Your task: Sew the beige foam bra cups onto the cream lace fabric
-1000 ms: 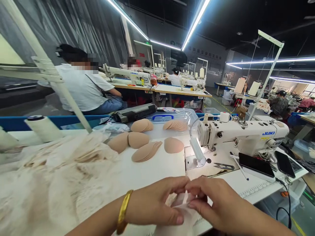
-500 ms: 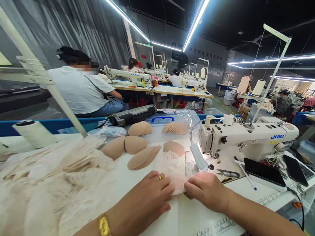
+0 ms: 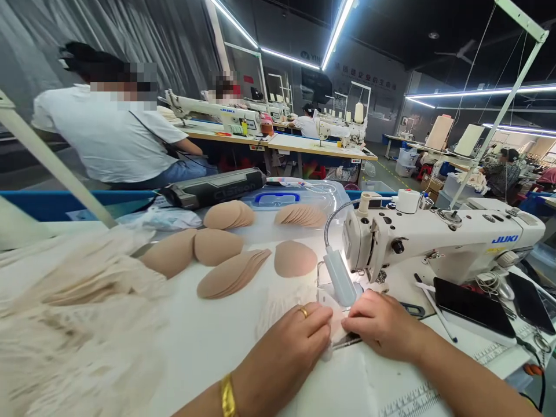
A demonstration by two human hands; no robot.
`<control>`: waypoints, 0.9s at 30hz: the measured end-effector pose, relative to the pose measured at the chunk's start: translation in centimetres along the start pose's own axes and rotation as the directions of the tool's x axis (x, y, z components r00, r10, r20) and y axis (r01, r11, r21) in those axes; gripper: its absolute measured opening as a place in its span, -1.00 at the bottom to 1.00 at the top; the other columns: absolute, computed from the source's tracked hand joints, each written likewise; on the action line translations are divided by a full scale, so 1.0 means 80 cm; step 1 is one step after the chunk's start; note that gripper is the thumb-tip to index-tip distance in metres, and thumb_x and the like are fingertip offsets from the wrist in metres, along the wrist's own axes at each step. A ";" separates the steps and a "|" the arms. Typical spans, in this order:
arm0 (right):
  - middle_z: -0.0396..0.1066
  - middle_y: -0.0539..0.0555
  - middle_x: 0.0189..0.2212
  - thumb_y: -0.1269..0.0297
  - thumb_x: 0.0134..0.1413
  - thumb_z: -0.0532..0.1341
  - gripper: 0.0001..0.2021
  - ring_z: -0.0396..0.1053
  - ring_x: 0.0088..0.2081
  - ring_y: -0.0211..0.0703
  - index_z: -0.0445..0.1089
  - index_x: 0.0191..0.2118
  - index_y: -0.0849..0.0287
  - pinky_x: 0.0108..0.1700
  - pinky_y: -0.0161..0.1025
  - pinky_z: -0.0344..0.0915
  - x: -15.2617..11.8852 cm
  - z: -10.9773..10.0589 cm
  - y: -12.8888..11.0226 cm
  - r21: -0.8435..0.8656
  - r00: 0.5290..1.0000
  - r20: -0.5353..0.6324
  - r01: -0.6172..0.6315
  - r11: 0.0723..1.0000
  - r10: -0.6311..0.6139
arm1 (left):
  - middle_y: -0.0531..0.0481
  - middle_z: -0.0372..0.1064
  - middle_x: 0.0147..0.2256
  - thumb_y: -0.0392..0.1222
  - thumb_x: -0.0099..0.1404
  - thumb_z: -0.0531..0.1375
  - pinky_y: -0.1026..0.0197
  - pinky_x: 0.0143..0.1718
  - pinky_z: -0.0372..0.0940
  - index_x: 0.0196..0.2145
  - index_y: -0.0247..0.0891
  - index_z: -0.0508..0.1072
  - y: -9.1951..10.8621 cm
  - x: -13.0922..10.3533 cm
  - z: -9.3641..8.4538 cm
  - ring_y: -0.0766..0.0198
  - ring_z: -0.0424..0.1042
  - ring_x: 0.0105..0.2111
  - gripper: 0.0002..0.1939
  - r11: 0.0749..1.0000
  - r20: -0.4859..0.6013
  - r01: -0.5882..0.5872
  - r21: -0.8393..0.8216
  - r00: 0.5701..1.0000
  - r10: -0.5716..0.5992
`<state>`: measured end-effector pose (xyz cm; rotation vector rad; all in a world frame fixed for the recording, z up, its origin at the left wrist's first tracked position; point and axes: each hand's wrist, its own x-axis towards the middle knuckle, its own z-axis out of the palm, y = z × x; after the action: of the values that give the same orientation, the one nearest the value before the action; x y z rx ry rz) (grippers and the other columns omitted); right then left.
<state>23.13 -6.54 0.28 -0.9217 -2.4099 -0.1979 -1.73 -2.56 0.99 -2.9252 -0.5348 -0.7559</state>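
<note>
My left hand (image 3: 295,344), with a gold ring and bracelet, pinches a pale sheer lace fabric (image 3: 275,301) at its edge. Close beside it, my right hand (image 3: 384,324) grips the right side of the same fabric with bent fingers. Both are just in front of the needle area of a white sewing machine (image 3: 438,237), under a small lamp (image 3: 341,278) on a bendable neck. The needle itself is hidden. A single beige oval pad (image 3: 295,259) lies behind the fabric, and a fanned stack of pads (image 3: 234,275) is left of it.
Loose cream lace (image 3: 87,313) heaps up on the left. More pads (image 3: 228,214) lie on a clear plastic box lid (image 3: 299,188) at the back. Thread snips (image 3: 412,310), a pen (image 3: 438,313) and a phone (image 3: 471,301) lie right of my right hand. A co-worker (image 3: 113,133) sits beyond.
Both hands have shifted right, closer to the machine, with the lace. The single pad, partly covered by lace before, now shows whole. The camera view has also moved slightly.
</note>
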 end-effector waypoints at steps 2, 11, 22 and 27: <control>0.51 0.03 -0.25 0.58 0.27 0.12 -0.73 0.31 -0.23 -0.13 0.47 -0.11 0.10 -0.26 -0.24 0.22 0.000 -0.002 -0.001 0.027 1.000 0.006 -0.018 0.999 0.018 | -0.06 0.43 -0.27 -0.47 0.51 -0.01 0.06 -0.29 0.39 -0.33 -0.25 0.39 0.002 -0.001 -0.002 0.10 0.40 -0.31 -0.70 0.999 0.005 0.005 -0.033 1.000 -0.005; 0.48 0.03 -0.25 0.55 0.31 0.10 -0.72 0.28 -0.24 -0.11 0.48 -0.07 0.10 -0.26 -0.22 0.22 0.007 -0.008 -0.009 0.035 0.993 0.068 -0.099 0.994 0.097 | -0.07 0.43 -0.29 -0.40 0.56 -0.05 0.09 -0.30 0.42 -0.23 -0.26 0.44 0.003 0.004 0.003 0.11 0.39 -0.32 -0.69 0.998 -0.040 0.058 0.012 0.998 -0.057; 0.39 0.04 -0.29 0.57 0.23 0.15 -0.72 0.23 -0.29 -0.12 0.48 -0.08 0.09 -0.32 -0.25 0.12 0.006 -0.004 -0.011 0.010 0.985 0.080 -0.152 0.988 0.151 | -0.05 0.43 -0.27 -0.35 0.61 -0.10 0.06 -0.22 0.32 -0.15 -0.26 0.48 -0.005 -0.003 0.036 0.12 0.32 -0.29 -0.65 0.993 -0.180 0.042 -0.107 0.982 -0.061; 0.37 0.03 -0.31 0.57 0.15 0.17 -0.74 0.22 -0.31 -0.13 0.44 -0.13 0.10 -0.37 -0.25 0.05 0.003 -0.001 -0.009 -0.067 0.979 0.093 -0.175 0.982 0.181 | -0.08 0.45 -0.29 -0.34 0.60 -0.08 0.06 -0.21 0.35 -0.26 -0.24 0.47 -0.025 0.006 0.046 0.11 0.35 -0.28 -0.63 0.987 -0.176 -0.028 -0.157 0.984 0.000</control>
<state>22.54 -7.00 0.48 -1.1931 -2.4047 -0.1607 -0.33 0.04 -2.01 -2.9586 -0.4568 -1.0904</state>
